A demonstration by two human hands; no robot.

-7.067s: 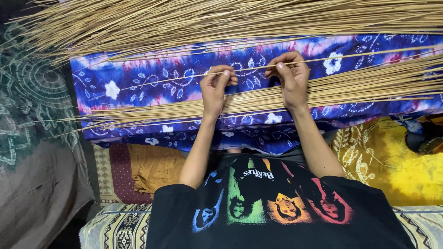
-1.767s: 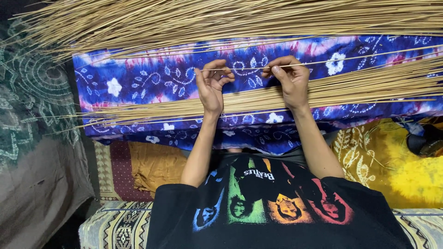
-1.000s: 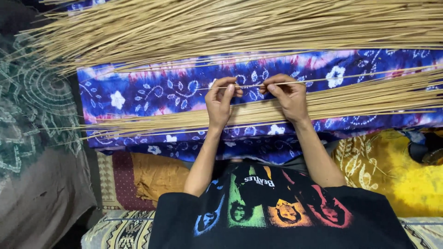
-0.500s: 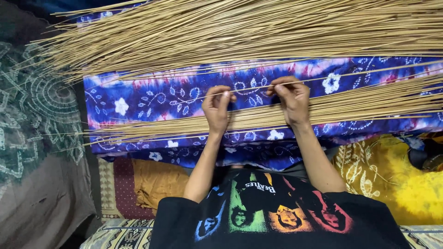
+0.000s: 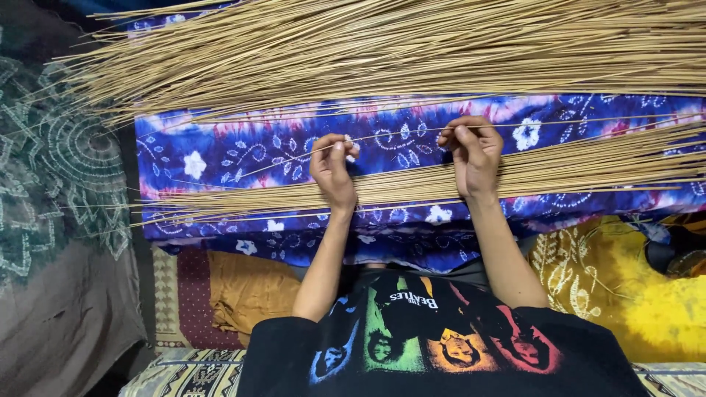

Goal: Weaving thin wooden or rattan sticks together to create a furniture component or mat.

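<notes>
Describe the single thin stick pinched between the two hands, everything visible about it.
The single thin tan stick looks like a slender dry reed or plant rib, straight and unbroken. It lies nearly level, rising slightly toward the image right, above the blue floral cloth. The left hand and right hand pinch it with their fingertips. Its ends run out past both hands, between the two stick heaps.

Both forearms stretched forward, left hand (image 5: 333, 170) and right hand (image 5: 472, 153) level, apart, fingers (image 5: 462, 137) pinched shut.

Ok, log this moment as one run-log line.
left hand: pinching thin stick | right hand: pinching same stick | near stick bundle: under hands | far stick pile: beyond | blue floral cloth: beneath
</notes>
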